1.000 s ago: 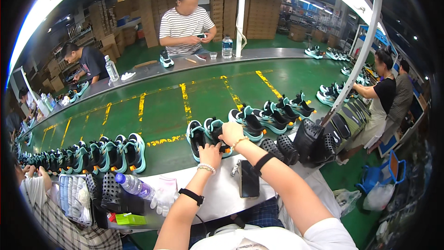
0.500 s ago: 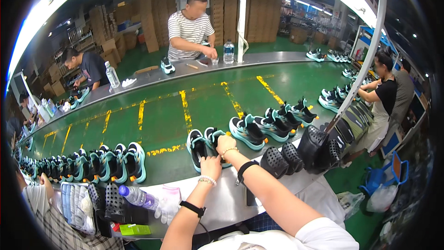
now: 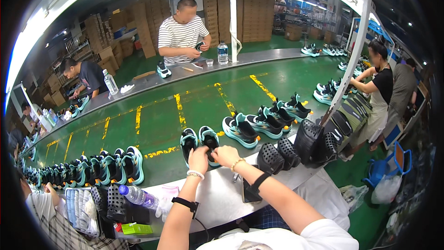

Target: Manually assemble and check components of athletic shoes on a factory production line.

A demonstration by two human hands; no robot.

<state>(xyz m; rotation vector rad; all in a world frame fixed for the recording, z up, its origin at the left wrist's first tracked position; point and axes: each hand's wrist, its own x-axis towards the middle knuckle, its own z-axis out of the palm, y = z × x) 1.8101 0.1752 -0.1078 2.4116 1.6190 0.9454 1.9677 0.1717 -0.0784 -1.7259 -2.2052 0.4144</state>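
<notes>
A pair of black and teal sneakers stands side by side in front of me, toes away: a left sneaker [image 3: 188,140] and a right sneaker [image 3: 209,135]. Both of my hands are at the heel end of the right one. My left hand [image 3: 199,159] reaches in between the two shoes with its fingers curled at the heel opening. From the other side my right hand [image 3: 225,155] closes its fingers on the same heel collar. The fingertips are partly hidden, and I cannot make out any small piece between them.
More sneakers [image 3: 240,129] stand to the right, with a long row [image 3: 133,164] at left on the green belt [image 3: 162,134]. Black perforated clogs [image 3: 272,158], a phone [image 3: 250,193] and a purple-capped bottle [image 3: 138,196] lie on the near metal ledge. Co-workers stand across and at right.
My right hand has drawn back from the right sneaker's opening to its heel. My left hand has moved slightly forward beside it. Across the belt, a person has lifted a dark item off the ledge.
</notes>
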